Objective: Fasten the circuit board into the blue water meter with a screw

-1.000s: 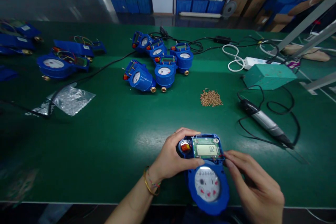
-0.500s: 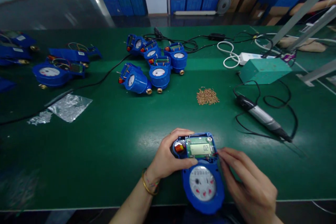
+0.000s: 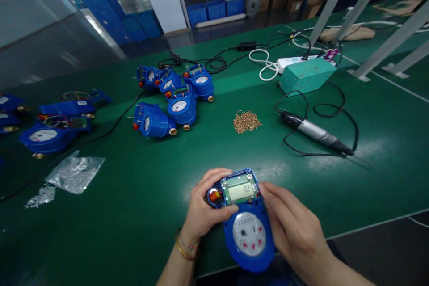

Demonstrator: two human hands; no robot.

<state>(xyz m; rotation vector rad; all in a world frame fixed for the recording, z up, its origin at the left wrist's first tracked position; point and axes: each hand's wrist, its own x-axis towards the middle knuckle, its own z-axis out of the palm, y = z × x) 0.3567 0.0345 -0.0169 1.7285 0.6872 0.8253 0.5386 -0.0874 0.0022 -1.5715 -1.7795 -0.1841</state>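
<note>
A blue water meter [image 3: 246, 232] with a white dial and an open top showing a green LCD board reading 02 lies at the near edge of the green table [image 3: 167, 165]. My left hand [image 3: 201, 208] wraps round the meter's upper left side, thumb across its front below the red part. My right hand [image 3: 291, 232] presses its fingers against the meter's right side, by the board's edge.
Several blue meters [image 3: 170, 98] cluster mid-table; more meters and loose covers [image 3: 56, 125] lie at the left. A clear plastic bag [image 3: 75, 173], a pile of brass screws [image 3: 246, 120], a corded electric screwdriver [image 3: 315, 133], a green box [image 3: 306, 76] and cables lie around.
The view has swung and tilted, shifting everything on the table left. Both hands stay on the meter; my right hand has closed in further against its right side.
</note>
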